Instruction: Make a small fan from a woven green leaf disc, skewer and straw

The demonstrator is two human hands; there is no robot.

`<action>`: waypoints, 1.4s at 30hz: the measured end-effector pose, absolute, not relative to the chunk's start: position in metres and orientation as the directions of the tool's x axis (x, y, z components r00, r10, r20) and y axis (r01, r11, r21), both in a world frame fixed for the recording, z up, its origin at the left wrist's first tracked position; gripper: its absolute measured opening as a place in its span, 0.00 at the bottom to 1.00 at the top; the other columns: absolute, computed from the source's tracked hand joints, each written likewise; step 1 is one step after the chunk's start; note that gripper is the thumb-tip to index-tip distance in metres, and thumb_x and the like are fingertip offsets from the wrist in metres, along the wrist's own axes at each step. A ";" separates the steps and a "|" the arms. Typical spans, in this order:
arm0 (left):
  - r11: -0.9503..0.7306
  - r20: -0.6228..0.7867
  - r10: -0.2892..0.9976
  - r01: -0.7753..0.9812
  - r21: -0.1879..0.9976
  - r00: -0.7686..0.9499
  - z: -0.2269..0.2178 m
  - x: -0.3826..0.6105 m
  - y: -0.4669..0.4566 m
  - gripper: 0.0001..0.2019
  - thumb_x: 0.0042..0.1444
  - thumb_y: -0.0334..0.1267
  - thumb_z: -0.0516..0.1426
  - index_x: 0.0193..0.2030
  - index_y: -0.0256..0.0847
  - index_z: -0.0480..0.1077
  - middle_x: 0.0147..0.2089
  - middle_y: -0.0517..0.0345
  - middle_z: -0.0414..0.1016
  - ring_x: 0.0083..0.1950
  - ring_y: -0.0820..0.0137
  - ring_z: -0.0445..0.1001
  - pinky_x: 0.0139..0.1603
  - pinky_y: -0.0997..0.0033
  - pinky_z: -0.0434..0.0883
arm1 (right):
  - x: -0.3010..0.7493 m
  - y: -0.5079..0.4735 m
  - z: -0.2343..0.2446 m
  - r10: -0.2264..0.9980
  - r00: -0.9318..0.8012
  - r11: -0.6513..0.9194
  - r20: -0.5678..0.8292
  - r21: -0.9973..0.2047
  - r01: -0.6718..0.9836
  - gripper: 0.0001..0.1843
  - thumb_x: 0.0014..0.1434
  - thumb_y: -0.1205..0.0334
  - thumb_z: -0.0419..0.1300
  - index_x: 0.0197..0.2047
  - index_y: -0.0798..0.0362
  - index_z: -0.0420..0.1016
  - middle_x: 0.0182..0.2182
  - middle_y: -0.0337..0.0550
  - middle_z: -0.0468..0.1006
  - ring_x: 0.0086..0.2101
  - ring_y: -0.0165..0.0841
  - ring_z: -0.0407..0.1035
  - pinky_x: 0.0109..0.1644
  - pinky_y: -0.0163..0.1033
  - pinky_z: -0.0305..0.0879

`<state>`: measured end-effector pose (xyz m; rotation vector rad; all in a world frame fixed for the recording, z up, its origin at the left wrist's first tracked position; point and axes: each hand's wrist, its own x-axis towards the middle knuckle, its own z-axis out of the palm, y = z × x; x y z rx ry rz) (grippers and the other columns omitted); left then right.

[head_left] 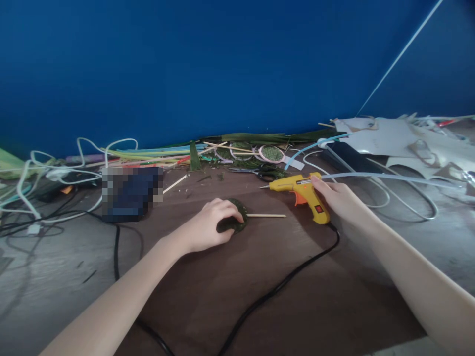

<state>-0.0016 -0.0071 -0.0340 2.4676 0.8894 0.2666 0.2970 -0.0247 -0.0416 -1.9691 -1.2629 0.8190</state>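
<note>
Dark green disc (238,204): flat on the brown board (193,306), directly under the left hand (217,225). Left thumb and fingers clamped on it, fingers over the top, thumb at the near side. Thin pale stick (267,215) extends right from the disc's edge, long axis left–right; join not visible. Free end lies on the right-hand side, so nearer the right hand (332,195).

Right hand closed on the rear of the yellow glue gun (308,193), right of the disc; any finger on the trigger: cannot tell. Nozzle points left, its tip to the right of the disc and slightly beyond it, apart from the stick. Height above board unclear.

Farther out, beyond the disc: scissors (243,170), rimmed round piece (271,154).
</note>
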 end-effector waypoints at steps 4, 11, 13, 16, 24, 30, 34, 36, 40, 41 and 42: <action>-0.658 0.013 0.640 0.539 0.526 0.769 -0.034 -0.002 -0.007 0.11 0.51 0.31 0.53 0.42 0.44 0.69 0.46 0.57 0.70 0.50 0.64 0.63 0.53 0.62 0.60 | 0.304 -0.023 -0.042 0.953 0.301 -0.255 0.021 -0.474 0.843 0.27 0.55 0.41 0.47 0.18 0.53 0.65 0.14 0.40 0.66 0.19 0.32 0.61 0.24 0.36 0.54; -0.658 0.014 0.639 0.537 0.529 0.769 -0.034 -0.001 -0.007 0.11 0.51 0.31 0.53 0.42 0.44 0.68 0.46 0.57 0.70 0.50 0.64 0.63 0.53 0.62 0.60 | 0.304 -0.026 -0.039 0.948 0.314 -0.281 0.052 -0.329 0.902 0.25 0.55 0.41 0.47 0.18 0.51 0.65 0.14 0.40 0.64 0.20 0.32 0.58 0.24 0.35 0.51; -0.658 0.010 0.637 0.537 0.527 0.771 -0.034 -0.001 -0.007 0.11 0.51 0.31 0.53 0.42 0.44 0.68 0.46 0.56 0.69 0.50 0.64 0.63 0.53 0.62 0.60 | 0.302 -0.028 -0.036 0.936 0.341 -0.298 0.092 -0.311 0.902 0.23 0.55 0.45 0.47 0.18 0.51 0.64 0.15 0.40 0.64 0.20 0.31 0.57 0.24 0.35 0.50; -0.658 0.002 0.634 0.537 0.528 0.774 -0.034 -0.001 -0.007 0.12 0.50 0.31 0.53 0.42 0.44 0.68 0.46 0.56 0.69 0.51 0.63 0.62 0.54 0.61 0.59 | 0.296 -0.032 -0.032 0.905 0.386 -0.319 0.177 -0.315 0.894 0.20 0.56 0.50 0.49 0.18 0.52 0.62 0.17 0.39 0.65 0.20 0.30 0.54 0.24 0.34 0.48; -0.606 -0.037 0.640 0.533 0.591 0.768 -0.029 -0.003 -0.006 0.12 0.51 0.33 0.53 0.43 0.44 0.69 0.48 0.56 0.69 0.53 0.63 0.62 0.55 0.62 0.58 | 0.286 -0.039 -0.038 0.863 0.249 -0.060 0.440 -0.399 0.915 0.20 0.55 0.55 0.50 0.16 0.53 0.52 0.12 0.33 0.53 0.17 0.25 0.47 0.23 0.32 0.47; -0.320 -0.157 0.713 0.517 0.794 0.683 -0.022 -0.009 -0.002 0.12 0.56 0.37 0.51 0.46 0.44 0.67 0.51 0.56 0.69 0.54 0.65 0.65 0.56 0.63 0.59 | 0.276 -0.045 -0.046 0.796 -0.016 0.229 0.605 -0.277 0.933 0.18 0.58 0.59 0.50 0.18 0.53 0.59 0.13 0.33 0.56 0.15 0.24 0.51 0.22 0.31 0.48; -0.194 -0.177 0.721 0.441 0.877 0.670 -0.023 -0.011 0.000 0.11 0.57 0.38 0.50 0.45 0.44 0.67 0.49 0.57 0.71 0.53 0.65 0.67 0.54 0.65 0.61 | 0.263 -0.049 -0.044 0.738 -0.231 0.432 0.635 -0.181 0.883 0.17 0.59 0.62 0.50 0.20 0.53 0.63 0.16 0.36 0.64 0.18 0.26 0.59 0.25 0.31 0.53; -0.171 -0.172 0.728 0.419 0.892 0.663 -0.025 -0.012 0.001 0.11 0.56 0.38 0.50 0.45 0.43 0.68 0.49 0.57 0.71 0.53 0.64 0.67 0.54 0.65 0.61 | 0.254 -0.050 -0.042 0.744 -0.321 0.503 0.587 -0.176 0.846 0.14 0.60 0.63 0.50 0.23 0.53 0.65 0.19 0.38 0.70 0.22 0.27 0.63 0.28 0.32 0.56; -0.139 -0.163 0.759 0.402 0.905 0.630 -0.029 -0.013 0.002 0.12 0.56 0.39 0.50 0.45 0.42 0.68 0.50 0.56 0.71 0.53 0.63 0.67 0.56 0.62 0.60 | 0.235 -0.048 -0.042 0.794 -0.447 0.552 0.412 -0.180 0.814 0.09 0.60 0.58 0.53 0.33 0.53 0.69 0.28 0.41 0.75 0.31 0.32 0.67 0.34 0.35 0.59; -0.135 -0.156 0.772 0.398 0.907 0.616 -0.029 -0.014 0.003 0.12 0.56 0.40 0.50 0.44 0.42 0.68 0.51 0.55 0.72 0.53 0.63 0.67 0.56 0.61 0.59 | 0.232 -0.047 -0.043 0.800 -0.470 0.558 0.373 -0.176 0.811 0.09 0.59 0.57 0.53 0.34 0.53 0.69 0.29 0.42 0.74 0.31 0.33 0.67 0.34 0.36 0.59; -0.136 -0.145 0.783 0.393 0.909 0.605 -0.029 -0.014 0.003 0.11 0.56 0.40 0.50 0.43 0.42 0.68 0.51 0.55 0.72 0.53 0.63 0.67 0.56 0.60 0.59 | 0.229 -0.046 -0.045 0.802 -0.492 0.567 0.339 -0.170 0.806 0.09 0.59 0.57 0.53 0.34 0.53 0.69 0.30 0.42 0.74 0.32 0.33 0.67 0.34 0.36 0.59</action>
